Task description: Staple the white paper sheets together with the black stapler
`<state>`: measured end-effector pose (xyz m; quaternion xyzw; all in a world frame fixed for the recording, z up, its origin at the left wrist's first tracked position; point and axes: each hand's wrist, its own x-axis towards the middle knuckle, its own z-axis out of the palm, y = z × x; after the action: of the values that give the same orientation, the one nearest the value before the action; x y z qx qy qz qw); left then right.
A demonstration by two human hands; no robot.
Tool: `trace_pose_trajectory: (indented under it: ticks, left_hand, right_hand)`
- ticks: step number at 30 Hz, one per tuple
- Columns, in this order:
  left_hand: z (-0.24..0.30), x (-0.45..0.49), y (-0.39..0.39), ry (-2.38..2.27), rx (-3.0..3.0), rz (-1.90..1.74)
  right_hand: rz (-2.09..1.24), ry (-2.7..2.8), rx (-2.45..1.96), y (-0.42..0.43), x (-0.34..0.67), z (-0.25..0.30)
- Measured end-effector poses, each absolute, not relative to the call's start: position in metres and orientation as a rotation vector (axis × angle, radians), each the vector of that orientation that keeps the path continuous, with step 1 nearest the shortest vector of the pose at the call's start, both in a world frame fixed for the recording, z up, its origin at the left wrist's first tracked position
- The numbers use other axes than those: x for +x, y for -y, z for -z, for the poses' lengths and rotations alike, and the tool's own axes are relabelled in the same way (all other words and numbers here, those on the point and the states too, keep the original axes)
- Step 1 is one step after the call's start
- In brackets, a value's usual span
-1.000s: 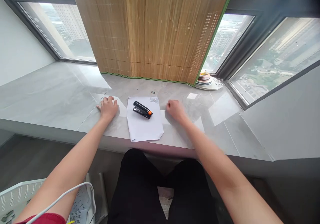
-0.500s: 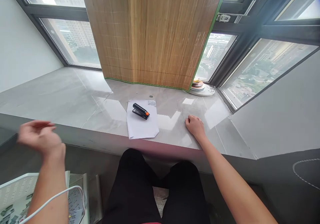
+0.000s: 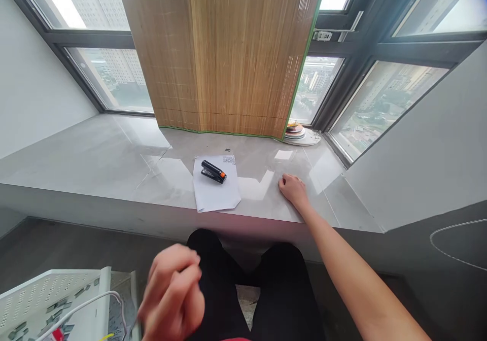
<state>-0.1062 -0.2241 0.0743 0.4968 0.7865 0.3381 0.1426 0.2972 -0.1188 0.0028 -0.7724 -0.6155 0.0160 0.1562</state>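
My left hand [image 3: 173,290] is raised in front of my left thigh, slightly smeared by motion. Its fingers are curled in, and nothing shows in them. On the grey tiled sill my right hand [image 3: 293,190] rests in a loose fist, with no object visible in it. Between and beyond the hands lies a small stack of white paper [image 3: 216,197], printed at its upper right corner. A black stapler [image 3: 213,171] with an orange part lies on top of the paper, apart from both hands. Just behind the paper is a tiny dark strip [image 3: 227,150], perhaps staples.
A bamboo blind [image 3: 236,57] hangs down to the sill [image 3: 87,153] in front of the windows. Stacked plates [image 3: 300,134] stand by its right edge. At lower left is a white perforated basket [image 3: 49,285] holding small pieces, with a white cable [image 3: 85,303] across it.
My left hand has swung from the far left to the front of my left thigh, its fingers curling in. The view has shifted slightly. My right hand, stapler and paper stay in place.
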Motion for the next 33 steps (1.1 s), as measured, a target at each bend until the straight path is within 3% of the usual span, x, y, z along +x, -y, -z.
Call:
trace_pose_trajectory:
  ticks: [4, 11, 16, 26, 33]
  left_hand:
    - [-0.058, -0.063, 0.192, -1.937, 1.915, -1.139]
    - [-0.01, -0.055, 0.092, -2.203, 2.006, -0.439]
    - [0.003, -0.038, 0.101, -2.165, 2.125, -0.267]
    - [0.028, 0.082, 0.127, -1.823, 2.243, -0.455]
    - [0.004, 0.094, 0.115, -1.702, 2.328, -0.381]
  right_hand:
    - [-0.034, 1.769, -2.204, 0.119, 0.298, -0.003]
    - [-0.05, 1.768, -2.206, 0.118, 0.299, -0.002]
    - [-0.059, 1.76, -2.202, 0.119, 0.298, -0.004]
    - [-0.213, 1.715, -1.974, 0.12, 0.304, -0.011]
    - [-0.282, 1.941, -1.543, 0.122, 0.309, -0.008]
